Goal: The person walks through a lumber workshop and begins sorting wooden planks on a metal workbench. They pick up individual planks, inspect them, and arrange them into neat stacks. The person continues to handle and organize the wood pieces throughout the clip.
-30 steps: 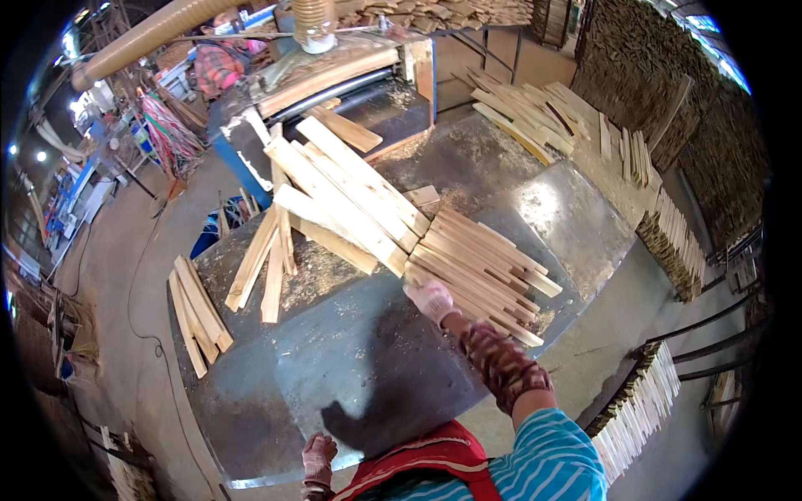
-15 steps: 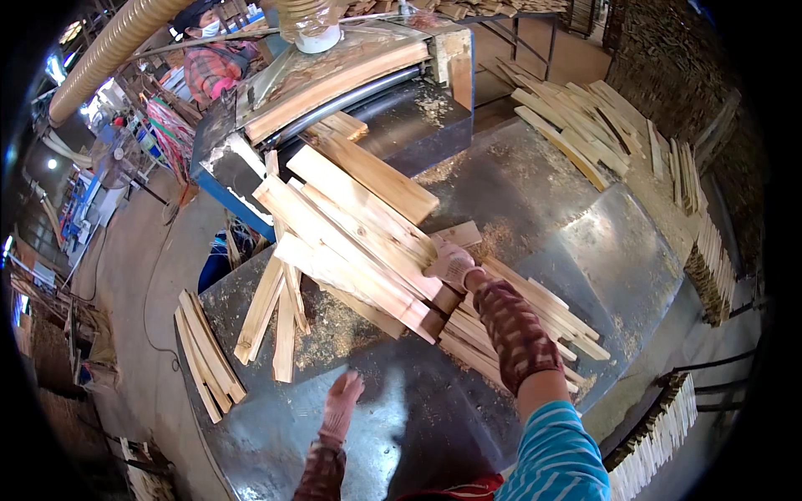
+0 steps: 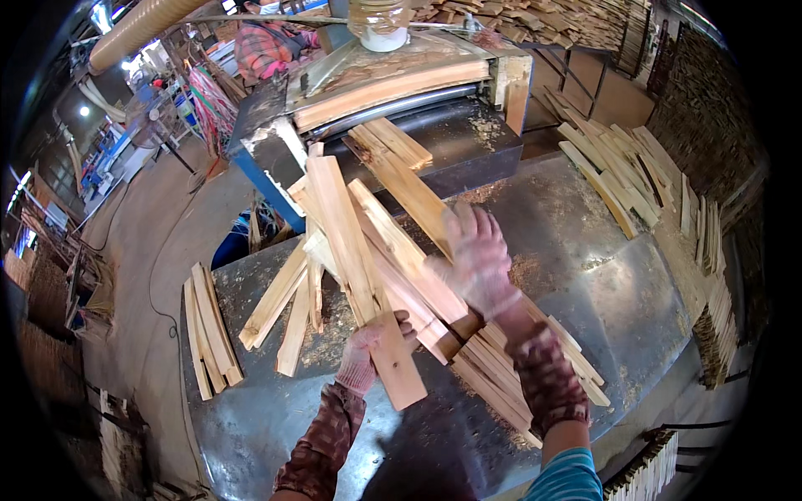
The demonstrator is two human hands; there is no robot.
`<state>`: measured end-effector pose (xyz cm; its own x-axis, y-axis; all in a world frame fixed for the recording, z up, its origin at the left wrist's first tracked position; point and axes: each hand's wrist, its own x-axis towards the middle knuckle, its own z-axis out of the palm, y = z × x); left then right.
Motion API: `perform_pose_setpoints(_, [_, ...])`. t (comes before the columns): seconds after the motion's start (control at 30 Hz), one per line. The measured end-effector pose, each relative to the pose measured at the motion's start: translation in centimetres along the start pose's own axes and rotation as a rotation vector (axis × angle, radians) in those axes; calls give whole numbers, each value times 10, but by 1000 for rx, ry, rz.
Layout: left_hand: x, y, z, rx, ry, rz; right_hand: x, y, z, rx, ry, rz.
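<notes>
In a pale glove, my left hand (image 3: 361, 363) grips a long wooden board (image 3: 352, 250) near its lower end; the board slants up toward the planing machine (image 3: 393, 71). My right hand (image 3: 478, 260), also gloved and slightly blurred, has its fingers stretched out above the metal table, beside the lower end of a longer board (image 3: 407, 185) coming from the machine's mouth. I see nothing held in it. Beneath the gripped board, several more boards (image 3: 418, 271) overlap in a loose heap. Bundled strips (image 3: 493, 380) extend under my right forearm.
Loose strips (image 3: 213, 334) lie at the table's left edge, and more wood (image 3: 614, 171) is piled at the far right. A ribbed hose (image 3: 146, 32) hangs overhead. Behind the machine is another person (image 3: 263, 52) in a checked shirt. Sawdust (image 3: 535, 267) speckles the metal table (image 3: 626, 309).
My left hand has risen from the table and taken hold of a board, now turned steeper. My right hand has let go of the heap and moved up and right. The view has shifted.
</notes>
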<state>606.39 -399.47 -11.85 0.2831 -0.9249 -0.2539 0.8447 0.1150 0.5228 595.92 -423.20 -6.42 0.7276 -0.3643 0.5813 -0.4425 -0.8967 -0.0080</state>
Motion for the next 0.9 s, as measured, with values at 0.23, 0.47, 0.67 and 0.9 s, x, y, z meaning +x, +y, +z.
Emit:
perform_pose_setpoints(0.23, [-99, -10, -41, 176, 266, 33, -44, -55, 56, 542, -563, 590])
perform_pose_setpoints(0.47, [-253, -151, -169, 449, 619, -332, -218, -203, 16, 943, -98, 497])
perform_pose_setpoints(0.67, [-287, -128, -125, 463, 640, 136, -297, -288, -51, 1020, -717, 559])
perform_pose_setpoints(0.9, [-259, 17, -187, 459, 599, 267, -273, -329, 4, 1099, -945, 112])
